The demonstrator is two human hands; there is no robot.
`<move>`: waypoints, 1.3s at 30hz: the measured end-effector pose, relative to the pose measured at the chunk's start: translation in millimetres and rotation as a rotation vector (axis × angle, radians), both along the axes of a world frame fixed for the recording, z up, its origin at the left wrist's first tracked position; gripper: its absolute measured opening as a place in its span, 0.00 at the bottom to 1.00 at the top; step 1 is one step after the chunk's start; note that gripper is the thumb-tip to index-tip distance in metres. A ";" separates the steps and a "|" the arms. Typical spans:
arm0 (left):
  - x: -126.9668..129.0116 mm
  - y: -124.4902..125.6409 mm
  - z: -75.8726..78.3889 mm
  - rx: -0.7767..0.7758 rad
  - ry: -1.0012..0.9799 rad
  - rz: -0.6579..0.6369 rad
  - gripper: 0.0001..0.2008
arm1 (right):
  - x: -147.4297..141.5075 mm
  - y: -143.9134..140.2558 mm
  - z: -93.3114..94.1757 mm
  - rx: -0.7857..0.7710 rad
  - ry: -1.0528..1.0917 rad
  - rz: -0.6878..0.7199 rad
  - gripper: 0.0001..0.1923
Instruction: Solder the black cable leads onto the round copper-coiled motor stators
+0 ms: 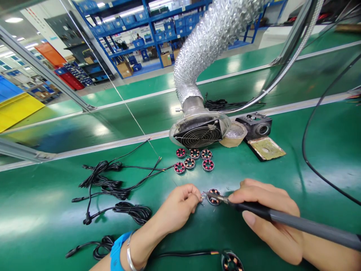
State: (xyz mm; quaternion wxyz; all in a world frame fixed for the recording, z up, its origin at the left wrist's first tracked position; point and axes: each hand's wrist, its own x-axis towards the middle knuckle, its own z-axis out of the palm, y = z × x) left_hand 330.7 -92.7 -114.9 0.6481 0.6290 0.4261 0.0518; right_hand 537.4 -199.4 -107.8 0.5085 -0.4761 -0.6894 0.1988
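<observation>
**Iron tip and wire end meet over one small stator**

I see the small stator (213, 197) lying flat on the green desk (282, 177), directly between my two hands. My right hand (267, 218) is closed around the soldering iron (282, 220), gripped like a pen. The iron's long axis runs from the lower right up toward the left, and its tip sits at the stator's left edge. My left hand (177, 207) comes in from the opposite side, fingers pinched shut on a thin wire end (202, 195) that points right, toward the same spot. So the joint lies just right of the left fingertips and just left of the right knuckles; the left hand looks marginally closer to it. I cannot tell whether the wire actually touches the stator.

Beyond the hands, five more stators (194, 159) sit in a cluster near the fume extractor (199, 133). Coiled black cables (113, 188) lie well off to the left.
</observation>
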 end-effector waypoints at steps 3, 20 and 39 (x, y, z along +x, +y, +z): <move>0.7 0.2 0.6 -0.006 -0.003 0.003 0.09 | -0.3 1.0 -1.8 0.039 0.022 -0.004 0.15; -7.2 -6.3 15.0 0.315 0.017 -0.200 0.12 | -32.4 26.0 -31.3 0.183 -0.257 -0.062 0.14; 1.2 -9.5 -0.3 -0.144 -0.121 0.020 0.18 | -33.2 20.5 -31.9 0.161 -0.262 -0.063 0.15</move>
